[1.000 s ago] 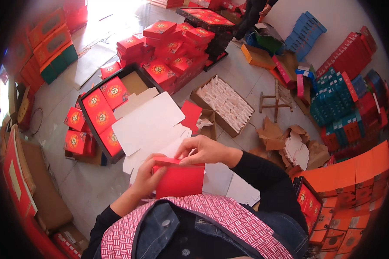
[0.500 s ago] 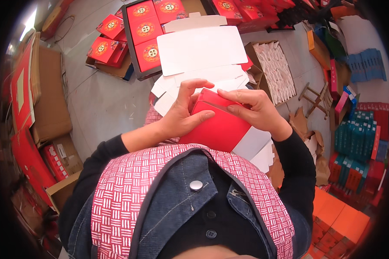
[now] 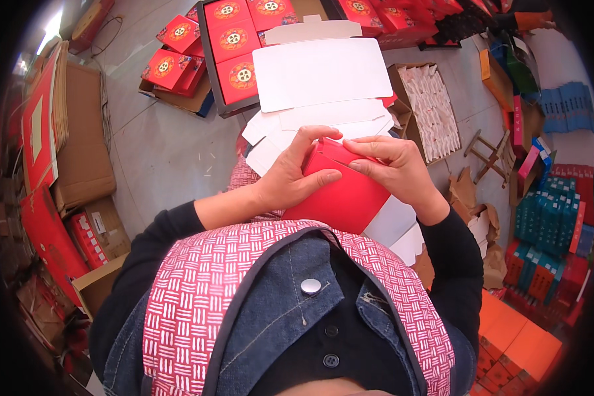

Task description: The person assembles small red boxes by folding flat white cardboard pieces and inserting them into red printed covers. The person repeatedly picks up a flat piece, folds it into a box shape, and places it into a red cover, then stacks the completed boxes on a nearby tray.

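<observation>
A red cardboard box point(image 3: 340, 204) rests on my lap, tilted, with a narrow gap along the edge of its far end. My left hand point(image 3: 300, 173) grips its left far corner, thumb lying on the upper face and fingers curled over the edge. From the other side my right hand point(image 3: 397, 168) pinches the flap edge beside the gap, thumb below and fingers above. What lies inside the box cannot be seen. Just beyond the hands are unfolded white box blanks point(image 3: 323, 76), the top one lying flat.
A dark tray of red patterned boxes point(image 3: 234, 38) stands ahead, with a smaller carton of red boxes point(image 3: 168, 69) to its left. Right are a carton of wrapped packets point(image 3: 430, 109), a wooden stool point(image 3: 488, 157) and stacked teal boxes point(image 3: 548, 211). Another person's arm point(image 3: 534, 21) shows far right.
The view has shifted slightly, so most things sit a little further right. Both hands keep hold of the red box, fingers slightly closer together. Another person's arm has come in at upper right.
</observation>
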A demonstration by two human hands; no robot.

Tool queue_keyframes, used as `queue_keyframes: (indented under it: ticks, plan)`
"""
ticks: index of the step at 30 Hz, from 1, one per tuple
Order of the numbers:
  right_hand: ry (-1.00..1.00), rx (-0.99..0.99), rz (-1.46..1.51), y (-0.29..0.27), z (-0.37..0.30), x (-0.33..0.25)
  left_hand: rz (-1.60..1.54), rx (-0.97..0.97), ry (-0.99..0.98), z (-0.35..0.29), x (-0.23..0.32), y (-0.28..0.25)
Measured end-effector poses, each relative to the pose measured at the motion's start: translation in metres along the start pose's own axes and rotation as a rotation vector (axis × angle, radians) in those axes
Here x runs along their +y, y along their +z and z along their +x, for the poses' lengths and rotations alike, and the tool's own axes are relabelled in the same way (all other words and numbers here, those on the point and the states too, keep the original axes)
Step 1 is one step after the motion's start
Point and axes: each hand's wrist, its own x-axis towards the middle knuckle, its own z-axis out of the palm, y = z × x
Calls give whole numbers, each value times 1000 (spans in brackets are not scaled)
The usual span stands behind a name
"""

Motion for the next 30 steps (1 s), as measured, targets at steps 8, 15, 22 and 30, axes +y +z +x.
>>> queue_keyframes:
  ticks: [8, 15, 22, 30]
  plan:
    - [-1, 43, -106, 4, 10, -9, 124, -10, 41, -2, -6, -5]
    - [-86, 20, -131, 8, 7, -1, 257, 55, 104, 3, 3, 0]
    - [156, 212, 301, -26, -16, 21, 216, 153, 60, -2, 0, -5]
    - [260, 710, 942, 42, -41, 47, 198, 146, -27, 0, -4, -3]
